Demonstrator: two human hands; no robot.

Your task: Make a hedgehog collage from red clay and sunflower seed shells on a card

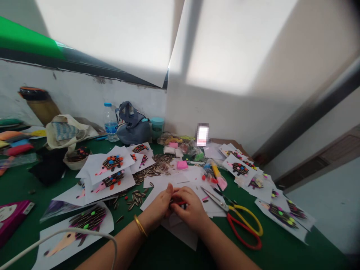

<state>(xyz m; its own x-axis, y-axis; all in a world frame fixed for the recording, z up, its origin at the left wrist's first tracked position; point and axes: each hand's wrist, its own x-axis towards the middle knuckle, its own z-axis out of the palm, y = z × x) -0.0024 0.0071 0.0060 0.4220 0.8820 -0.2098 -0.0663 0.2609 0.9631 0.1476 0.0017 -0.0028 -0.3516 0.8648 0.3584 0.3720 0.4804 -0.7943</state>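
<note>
My left hand (158, 210), with a gold bangle at the wrist, and my right hand (190, 208) meet over white paper sheets (180, 233) at the table's middle. Fingers of both are closed around a small red and dark piece (180, 203), mostly hidden, whose kind I cannot make out. Right of them lie scissors (225, 205) with one red and one yellow handle, blades toward the paper. Loose striped sunflower seeds (135, 199) are scattered left of my hands, below a larger seed pile (157, 165). A pink clay block (182, 165) sits beyond.
Hedgehog pictures (112, 164) overlap at left, with more pictures (240, 168) at right. A white cable (70, 230) crosses the lower left. Along the wall stand a water bottle (110, 125), a blue-grey bag (133, 129) and a teal-lidded cup (156, 127).
</note>
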